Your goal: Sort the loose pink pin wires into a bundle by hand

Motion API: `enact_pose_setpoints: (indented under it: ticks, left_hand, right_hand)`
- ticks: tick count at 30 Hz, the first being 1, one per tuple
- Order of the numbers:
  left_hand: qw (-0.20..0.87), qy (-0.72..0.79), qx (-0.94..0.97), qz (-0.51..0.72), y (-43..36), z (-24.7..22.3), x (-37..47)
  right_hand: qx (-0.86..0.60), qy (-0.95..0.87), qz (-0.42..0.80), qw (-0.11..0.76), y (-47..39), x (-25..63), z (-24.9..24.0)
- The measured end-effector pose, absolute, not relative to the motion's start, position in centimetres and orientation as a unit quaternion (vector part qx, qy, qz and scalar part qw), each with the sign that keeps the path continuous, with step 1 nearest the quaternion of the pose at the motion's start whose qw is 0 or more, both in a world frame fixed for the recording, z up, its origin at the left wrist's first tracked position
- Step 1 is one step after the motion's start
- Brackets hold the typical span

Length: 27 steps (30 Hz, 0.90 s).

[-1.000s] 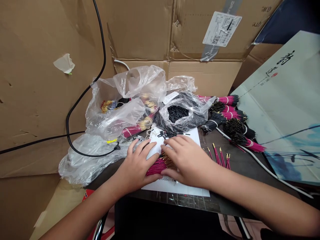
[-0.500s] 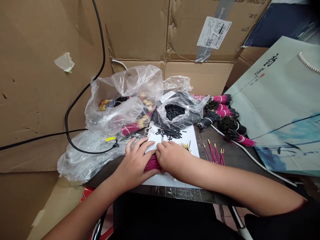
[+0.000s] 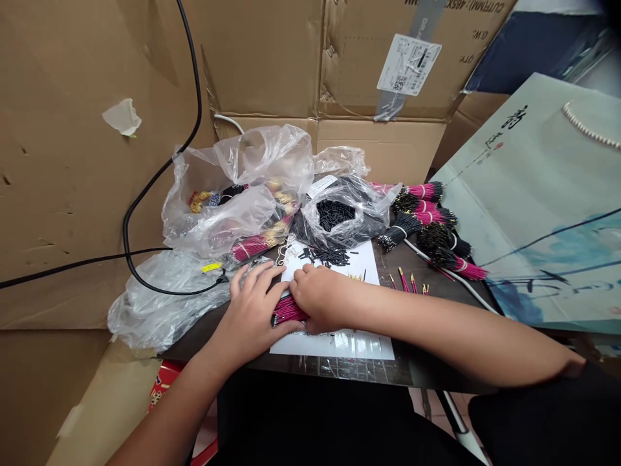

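My left hand (image 3: 250,317) is cupped, thumb and fingers spread about one end of the magenta bundle (image 3: 287,312); my right hand (image 3: 323,299) is curled closed over its other part, gripping it. The bundle lies on the white paper (image 3: 365,264) on the desk (image 3: 196,333). I judge it light, its thin strands springy and liable to slip past one another, so I'd hold it round the middle, squeezing evenly. Just beyond are loose black tubes (image 3: 332,257), then the open plastic bag (image 3: 372,210), with tied bundles (image 3: 422,213) to the right.
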<state>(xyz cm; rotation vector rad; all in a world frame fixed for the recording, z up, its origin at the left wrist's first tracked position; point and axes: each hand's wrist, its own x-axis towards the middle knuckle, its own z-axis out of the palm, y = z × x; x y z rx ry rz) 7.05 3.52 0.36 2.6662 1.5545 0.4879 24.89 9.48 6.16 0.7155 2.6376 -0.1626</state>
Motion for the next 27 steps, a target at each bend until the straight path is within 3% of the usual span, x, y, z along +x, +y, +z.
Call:
enact_pose_setpoints:
  ticks: [8, 18, 27]
  left_hand:
    - [0.062, 0.437, 0.881, 0.171, 3.5, 1.3, 5.5]
    - [0.089, 0.456, 0.864, 0.195, 2.6, 1.0, 6.7]
    - [0.125, 0.439, 0.851, 0.26, 1.6, 0.8, 6.2]
  right_hand:
    - [0.203, 0.953, -0.069, 0.214, 9.0, 24.2, 5.1]
    - [0.22, 0.958, -0.096, 0.154, 8.2, 24.8, 4.1]
    - [0.162, 0.982, -0.036, 0.087, 7.3, 25.3, 3.4]
